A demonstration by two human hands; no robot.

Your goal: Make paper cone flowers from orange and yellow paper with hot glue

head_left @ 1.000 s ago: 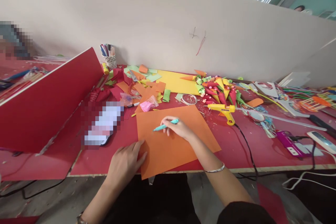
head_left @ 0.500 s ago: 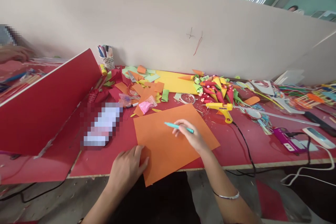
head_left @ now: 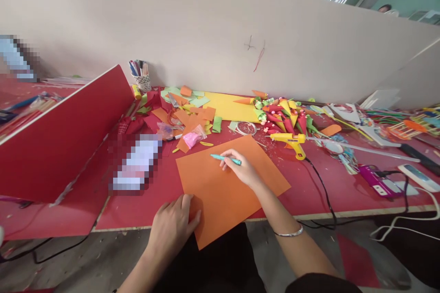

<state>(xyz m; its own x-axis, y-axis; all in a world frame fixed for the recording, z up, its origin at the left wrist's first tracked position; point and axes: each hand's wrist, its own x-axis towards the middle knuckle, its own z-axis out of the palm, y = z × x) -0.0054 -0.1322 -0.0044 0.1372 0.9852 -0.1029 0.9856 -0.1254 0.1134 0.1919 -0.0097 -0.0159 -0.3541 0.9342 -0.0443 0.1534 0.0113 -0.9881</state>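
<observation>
A large orange paper sheet (head_left: 220, 197) lies turned at an angle on the red table in front of me, its near corner jutting past the table edge. My right hand (head_left: 237, 167) grips a teal pen (head_left: 223, 159) above the upper part of the sheet. The pen lies slanted nearly flat, its narrow end to the left; I cannot tell if it touches the paper. At the sheet's left edge rests my left hand (head_left: 177, 219), palm down, thumb apart from the fingers, with some fingertips on the paper.
A yellow hot glue gun (head_left: 290, 142) with a black cord lies right of the sheet, near a purple power strip (head_left: 381, 183). Paper scraps, scissors (head_left: 173, 99) and small paper cones (head_left: 285, 116) fill the back. Left are a blurred-out phone (head_left: 139, 165) and a red upright board (head_left: 68, 142).
My right hand has moved left and slightly up with the pen. My left hand and the sheet's near corner have shifted a little right. Another person's hand at the far left has gone from view.
</observation>
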